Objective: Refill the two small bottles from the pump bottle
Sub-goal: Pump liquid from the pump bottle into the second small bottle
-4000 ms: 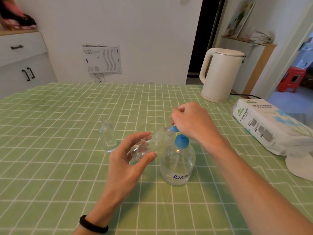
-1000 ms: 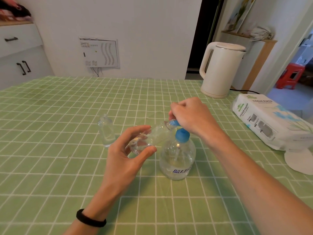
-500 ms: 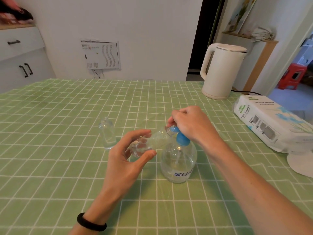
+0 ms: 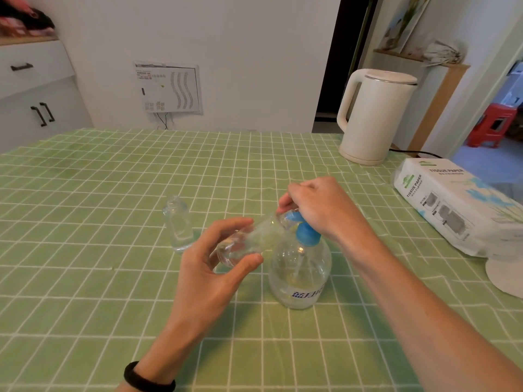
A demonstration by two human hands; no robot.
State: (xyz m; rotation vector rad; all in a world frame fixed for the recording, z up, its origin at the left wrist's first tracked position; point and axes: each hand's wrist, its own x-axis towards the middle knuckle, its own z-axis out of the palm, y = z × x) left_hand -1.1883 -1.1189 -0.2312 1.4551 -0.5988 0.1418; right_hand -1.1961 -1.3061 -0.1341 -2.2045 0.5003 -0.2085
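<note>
Grips a small bottle (image 4: 249, 241) in the left hand (image 4: 215, 267), thumb under the base end and fingers curled over the upper side, clear of the table (image 4: 85, 278). Tilts it far over, with the long axis running from base at lower left to mouth at upper right and the mouth brought up to the spout of the pump head (image 4: 307, 234). Covers that blue head with the right hand (image 4: 319, 210), fingers curled down round it and fingertips close by the small bottle's mouth. Cannot tell spout inside mouth from spout merely against it, the joint being hidden behind the fingers.

Keeps the pump bottle (image 4: 300, 273) upright on the table, just right of the left hand and directly beneath the right, with clear liquid in its lower part. Seems to show a little clear liquid pooled at the low base end of the held bottle; hence, as a judgement, mid-fill on the first of the two.

Places the second bottle (image 4: 178, 227) upright and uncapped on the table, left of and beyond the left hand, nearer to it than to the right, and looking empty or nearly so.

Turns, for the coming move, on one alignment: mouth to spout along the slanted axis, with the press straight down from above. Risks a spill onto the table on any slip of mouth from spout.
</note>
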